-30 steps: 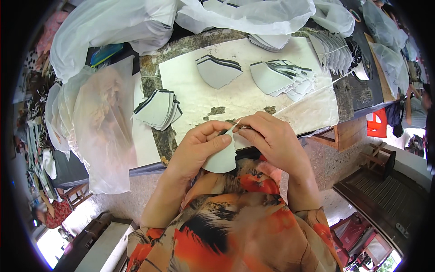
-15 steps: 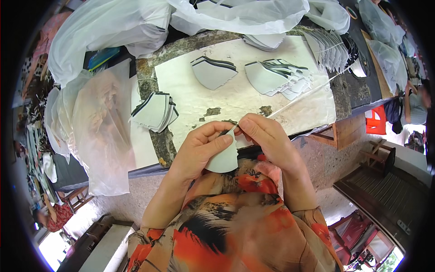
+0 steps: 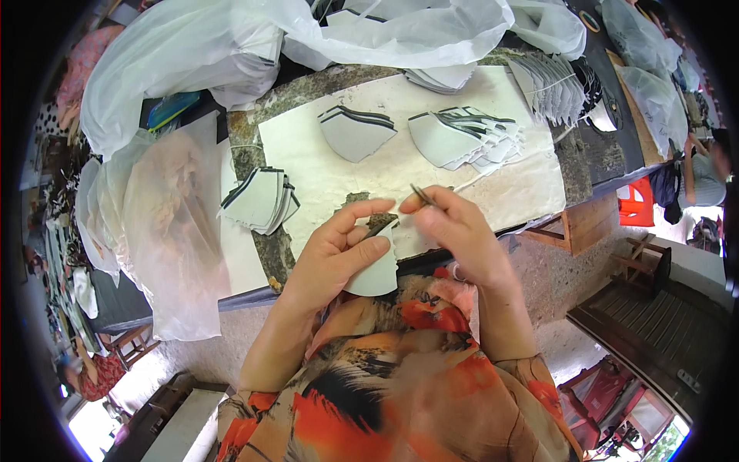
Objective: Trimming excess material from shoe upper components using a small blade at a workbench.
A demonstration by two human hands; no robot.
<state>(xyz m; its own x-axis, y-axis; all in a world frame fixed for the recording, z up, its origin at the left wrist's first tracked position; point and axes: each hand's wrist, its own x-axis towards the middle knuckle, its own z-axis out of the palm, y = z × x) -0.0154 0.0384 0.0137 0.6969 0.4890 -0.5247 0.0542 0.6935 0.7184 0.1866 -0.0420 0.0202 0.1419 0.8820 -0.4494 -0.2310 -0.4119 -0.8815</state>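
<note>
Bag of crinkly see-through plastic (image 3: 178, 239) at left, left hand (image 3: 335, 250) pinching a smooth white fan-shaped piece (image 3: 374, 275) just below middle, right hand (image 3: 459, 231) with fingers tight on a thin dark tool (image 3: 423, 195), jagged white pile (image 3: 466, 141) upper right of middle

Passable gaps across the white sheet (image 3: 517, 194)
A hand could pass between the left stack (image 3: 260, 202) and the middle stack (image 3: 356, 138), or near-right of the fanned stack (image 3: 446, 142). The left hand (image 3: 336, 250) and right hand (image 3: 460, 232) fill the near middle; plastic bags (image 3: 416, 42) block the far side, a draped bag (image 3: 177, 239) the left.
</note>
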